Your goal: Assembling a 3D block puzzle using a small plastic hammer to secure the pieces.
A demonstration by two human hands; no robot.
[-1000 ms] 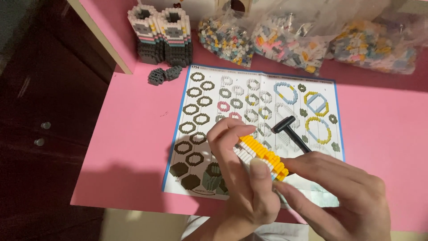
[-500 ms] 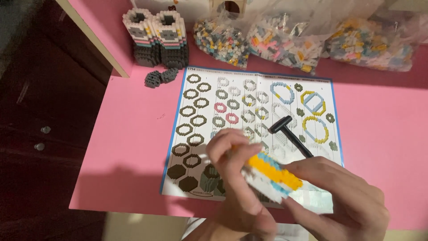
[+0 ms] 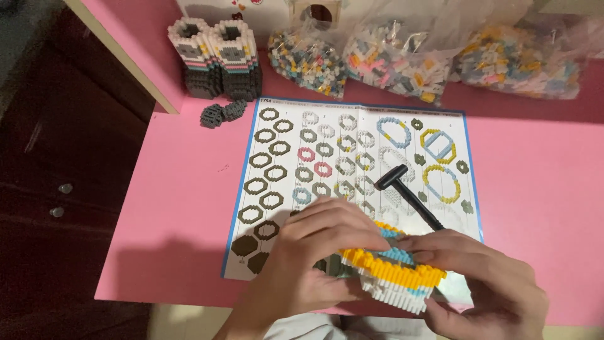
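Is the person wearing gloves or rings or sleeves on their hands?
No gloves and no rings that show. The left hand and the right hand are both bare, with short plain fingernails and no polish to be seen. No sleeve, watch or bracelet shows on the left wrist, which is bare to the picture's bottom edge; the right wrist is cut off by the frame.

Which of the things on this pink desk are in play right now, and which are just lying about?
In play:
- brick assembly, yellow, white and blue, held by left hand and right hand
- instruction sheet under them

Lying about:
- black hammer tool
- bags of loose bricks
- finished brick towers
- small grey pieces
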